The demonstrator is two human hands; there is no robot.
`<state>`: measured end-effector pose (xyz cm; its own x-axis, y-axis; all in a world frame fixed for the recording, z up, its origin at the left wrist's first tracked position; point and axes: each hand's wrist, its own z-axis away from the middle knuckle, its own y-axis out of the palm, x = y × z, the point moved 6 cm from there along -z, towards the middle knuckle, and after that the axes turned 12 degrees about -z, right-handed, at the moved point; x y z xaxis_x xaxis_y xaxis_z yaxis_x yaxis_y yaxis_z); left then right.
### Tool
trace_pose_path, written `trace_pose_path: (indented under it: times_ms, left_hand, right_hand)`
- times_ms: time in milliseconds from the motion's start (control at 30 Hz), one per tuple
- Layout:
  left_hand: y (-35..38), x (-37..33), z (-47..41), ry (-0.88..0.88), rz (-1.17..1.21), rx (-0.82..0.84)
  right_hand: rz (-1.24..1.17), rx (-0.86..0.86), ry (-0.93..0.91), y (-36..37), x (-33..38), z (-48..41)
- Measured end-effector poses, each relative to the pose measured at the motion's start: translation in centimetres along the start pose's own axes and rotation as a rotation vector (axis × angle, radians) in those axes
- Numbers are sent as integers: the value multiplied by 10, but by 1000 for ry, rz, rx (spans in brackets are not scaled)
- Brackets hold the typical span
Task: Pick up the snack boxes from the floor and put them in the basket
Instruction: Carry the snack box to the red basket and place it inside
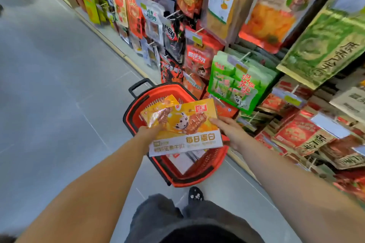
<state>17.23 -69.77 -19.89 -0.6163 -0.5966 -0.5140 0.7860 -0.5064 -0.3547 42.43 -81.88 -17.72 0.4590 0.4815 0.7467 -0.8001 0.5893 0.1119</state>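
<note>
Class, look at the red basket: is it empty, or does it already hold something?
Not empty: a white pack lies inside the basket, below the held yellow snack box.

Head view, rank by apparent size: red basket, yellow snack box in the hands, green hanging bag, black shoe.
1. red basket
2. yellow snack box and green hanging bag: look alike, and the box is nearer the camera, so unranked
3. black shoe
</note>
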Motion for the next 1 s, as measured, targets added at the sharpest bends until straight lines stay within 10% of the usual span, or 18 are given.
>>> trace_pose_path:
  times_ms: [333, 1000]
  left_hand:
    - [-11, 24, -189, -199, 46, 118]
    - [-44, -32, -291, -348, -14, 252]
  right_hand:
    - [434, -162, 87, 74, -2, -138]
    - [364, -187, 342, 217, 22, -315]
